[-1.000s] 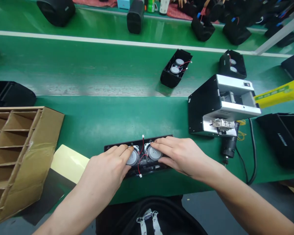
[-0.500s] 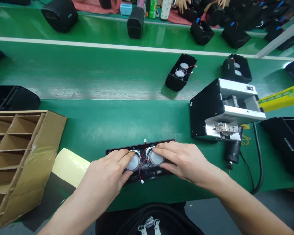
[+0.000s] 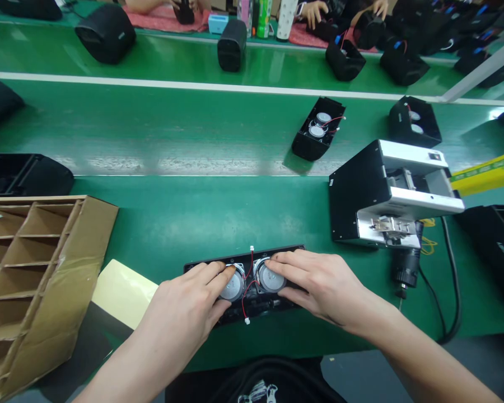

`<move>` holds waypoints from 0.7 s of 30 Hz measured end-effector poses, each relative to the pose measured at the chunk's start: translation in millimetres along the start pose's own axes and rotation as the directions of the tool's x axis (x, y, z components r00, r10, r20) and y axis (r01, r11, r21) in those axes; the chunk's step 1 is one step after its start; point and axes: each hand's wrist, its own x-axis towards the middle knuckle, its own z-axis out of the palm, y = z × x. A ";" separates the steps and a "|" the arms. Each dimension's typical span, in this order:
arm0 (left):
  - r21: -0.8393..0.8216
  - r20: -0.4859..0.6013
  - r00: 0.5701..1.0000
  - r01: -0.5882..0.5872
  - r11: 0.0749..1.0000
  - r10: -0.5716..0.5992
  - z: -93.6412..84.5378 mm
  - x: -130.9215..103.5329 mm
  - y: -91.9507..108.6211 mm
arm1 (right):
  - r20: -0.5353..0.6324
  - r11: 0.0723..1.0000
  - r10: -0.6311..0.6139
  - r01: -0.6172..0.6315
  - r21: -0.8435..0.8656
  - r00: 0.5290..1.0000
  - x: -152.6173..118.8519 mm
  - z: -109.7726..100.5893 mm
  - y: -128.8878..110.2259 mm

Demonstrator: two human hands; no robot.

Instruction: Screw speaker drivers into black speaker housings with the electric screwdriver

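A long black speaker panel [image 3: 258,306] lies on the green bench in front of me, with two round silver speaker drivers side by side in it. My left hand [image 3: 199,296] has its fingers and thumb closed around the left speaker driver [image 3: 233,287]. The right speaker driver [image 3: 271,277] is gripped at its right edge by my right hand [image 3: 319,285], index finger on top and thumb at the lower side. Red and black wires [image 3: 247,288] run between the drivers, ending in white plugs above and below.
To the left are a divided cardboard box [image 3: 84,268] and a pale yellow sheet [image 3: 124,291]. A black-and-silver machine [image 3: 357,196] stands at right beside an electric screwdriver [image 3: 405,268]. Beyond, a conveyor [image 3: 172,123] carries an open speaker housing [image 3: 311,143]. Co-workers' hands [image 3: 315,12] show at the far side.
The whole view has shifted slightly, so everything sits a little lower in the picture. Both hands keep their hold on the drivers. Across the bench, a co-worker's hands have moved.
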 end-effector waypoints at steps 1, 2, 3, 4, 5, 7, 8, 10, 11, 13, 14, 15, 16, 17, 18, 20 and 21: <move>0.000 -0.004 1.000 0.002 1.000 -0.002 0.4 -0.4 0.2 | 0.000 1.000 0.001 -0.001 0.001 1.000 0.3 -0.2 -0.2; -0.002 -0.006 1.000 0.005 1.000 -0.005 0.8 -0.8 0.4 | 0.003 1.000 0.002 -0.002 0.002 1.000 0.7 -0.5 -0.4; -0.005 -0.008 1.000 0.011 1.000 -0.011 0.9 -1.1 0.7 | 0.006 1.000 0.003 -0.003 0.005 1.000 1.1 -0.6 -0.5; -0.010 -0.009 1.000 0.020 1.000 -0.020 0.9 -1.3 1.0 | 0.009 1.000 0.004 -0.004 0.008 1.000 1.4 -0.8 -0.6; -0.017 -0.008 1.000 0.029 0.999 -0.029 0.8 -1.5 1.2 | 0.013 1.000 0.005 -0.006 0.009 1.000 1.7 -0.8 -0.6; -0.032 -0.010 0.999 0.037 0.999 -0.038 0.4 -1.5 1.7 | 0.016 1.000 0.007 -0.007 0.011 1.000 1.8 -0.7 -0.4; -0.039 -0.015 0.999 0.036 0.999 -0.037 0.3 -1.4 1.8 | 0.011 1.000 0.006 -0.006 0.011 1.000 1.6 -0.5 -0.2; -0.049 -0.024 0.999 0.035 0.998 -0.037 0.8 -0.9 1.9 | 0.005 1.000 0.001 -0.001 0.008 1.000 1.1 -0.1 0.0; -0.052 -0.030 0.999 0.037 0.998 -0.038 1.3 -0.8 1.8 | 0.004 1.000 -0.004 0.004 0.004 1.000 1.0 0.3 -0.1; -0.057 -0.031 0.999 0.038 0.998 -0.040 2.4 -1.2 1.2 | 0.009 1.000 -0.007 0.007 -0.013 1.000 1.6 1.6 -0.7; -0.062 -0.026 0.999 0.038 0.997 -0.040 2.7 -2.0 0.8 | 0.018 1.000 -0.005 0.005 -0.024 1.000 2.5 2.3 -1.3; -0.068 -0.022 0.999 0.035 0.997 -0.037 2.4 -3.1 0.4 | 0.027 0.999 0.000 0.001 -0.035 1.000 3.7 2.8 -2.1; -0.075 -0.024 0.999 0.030 0.997 -0.032 1.3 -4.8 0.2 | 0.039 0.999 0.005 -0.003 -0.043 0.999 5.0 2.5 -3.3; -0.081 -0.029 0.999 0.027 0.996 -0.029 -0.7 -6.7 0.1 | 0.054 0.999 0.011 -0.008 -0.048 0.998 5.9 1.0 -4.8; -0.086 -0.042 0.999 0.026 0.996 -0.029 -3.5 -8.8 0.3 | 0.068 0.999 0.012 -0.009 -0.044 0.998 6.0 -2.1 -6.6; -0.091 -0.078 0.996 0.023 0.996 -0.030 -11.0 -12.2 2.0 | 0.078 1.000 0.007 -0.007 -0.001 0.997 1.3 -14.5 -10.6; -0.089 -0.103 0.994 0.014 0.996 -0.023 -14.8 -12.9 3.8 | 0.053 0.999 0.012 -0.014 0.040 0.999 -4.5 -23.7 -12.4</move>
